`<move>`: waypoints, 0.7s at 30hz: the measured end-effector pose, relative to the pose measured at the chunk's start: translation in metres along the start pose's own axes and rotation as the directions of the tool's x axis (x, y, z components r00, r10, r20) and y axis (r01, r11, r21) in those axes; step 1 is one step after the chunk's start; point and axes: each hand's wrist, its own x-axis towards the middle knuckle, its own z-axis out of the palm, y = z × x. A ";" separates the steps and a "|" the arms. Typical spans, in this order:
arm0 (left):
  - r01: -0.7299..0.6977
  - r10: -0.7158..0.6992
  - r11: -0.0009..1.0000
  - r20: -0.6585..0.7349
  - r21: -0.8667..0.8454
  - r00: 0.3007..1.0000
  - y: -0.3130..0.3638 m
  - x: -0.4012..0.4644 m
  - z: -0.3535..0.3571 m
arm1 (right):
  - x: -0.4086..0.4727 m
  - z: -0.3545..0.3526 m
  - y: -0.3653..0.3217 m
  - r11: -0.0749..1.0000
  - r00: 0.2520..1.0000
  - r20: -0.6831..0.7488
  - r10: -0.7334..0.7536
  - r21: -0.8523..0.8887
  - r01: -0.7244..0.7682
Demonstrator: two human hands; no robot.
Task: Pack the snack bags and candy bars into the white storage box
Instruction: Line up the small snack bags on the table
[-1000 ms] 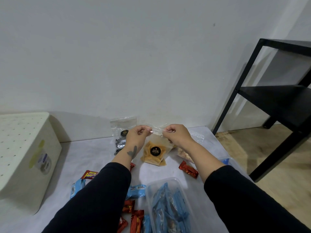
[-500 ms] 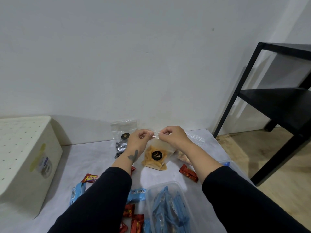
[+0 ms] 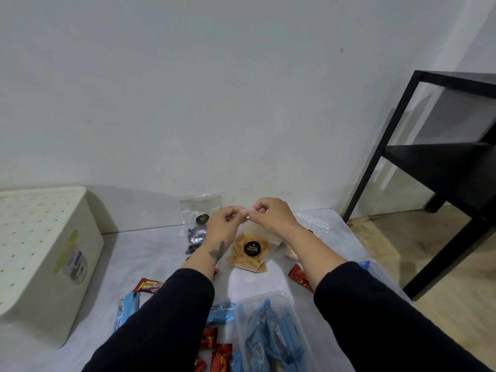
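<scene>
Moved since the earlier frames: both hands have drawn together along the top edge of the chip bag (image 3: 248,251), where they were apart a second ago; they now meet at its middle.

Hidden or unclear: the clear top strip of the bag is nearly invisible between the fingers; whether it is sealed cannot be told. A second clear bag (image 3: 308,229) lies largely behind the right forearm. The lower candy bars (image 3: 220,355) are cut off by the frame edge and the sleeves.

Left hand (image 3: 224,224): fingers curled, thumb and forefinger pinching the bag's top edge.
Right hand (image 3: 271,213): fingers curled, pinching the same edge, fingertips touching the left's.

White storage box (image 3: 45,264): far left on the table (image 3: 150,253), well apart from the bag, perforated face uppermost.

Clear tub (image 3: 271,334): near edge, holding blue-wrapped bars.
</scene>
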 end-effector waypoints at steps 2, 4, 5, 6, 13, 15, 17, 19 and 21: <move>0.016 -0.016 1.000 -0.004 -0.002 1.000 -0.001 0.001 -0.002 | 0.000 0.001 -0.001 1.000 1.000 0.000 0.003 -0.016 -0.003; 0.021 -0.021 1.000 -0.008 0.004 1.000 -0.002 0.002 -0.005 | -0.001 0.001 -0.003 1.000 1.000 0.022 0.001 -0.017 0.000; 0.015 -0.015 1.000 -0.020 0.014 1.000 -0.003 0.003 -0.007 | -0.002 0.000 -0.005 1.000 0.999 0.036 0.001 -0.002 -0.001; 0.012 -0.011 1.000 -0.041 0.029 0.999 -0.003 0.004 -0.009 | -0.002 -0.001 -0.006 1.000 0.999 0.049 0.012 0.019 -0.012; 0.012 -0.002 0.996 -0.117 0.086 0.993 -0.004 0.007 -0.012 | -0.004 -0.020 -0.001 0.987 0.979 0.165 0.116 0.094 -0.132; -0.001 0.039 0.983 -0.206 0.183 0.978 -0.004 0.006 -0.008 | -0.004 -0.018 0.000 0.983 0.984 0.112 0.137 0.110 -0.149; 0.024 0.051 0.955 -0.244 0.294 0.968 0.000 0.004 -0.004 | -0.004 -0.014 -0.001 0.985 0.990 0.058 0.131 0.105 -0.136; 0.028 0.026 0.937 -0.149 0.348 0.988 0.003 0.003 -0.001 | -0.005 -0.012 -0.003 0.991 0.994 0.032 0.103 0.080 -0.105; 0.020 0.001 0.950 -0.068 0.311 0.998 0.007 0.001 0.002 | -0.005 -0.011 -0.004 0.995 0.996 0.019 0.085 0.051 -0.086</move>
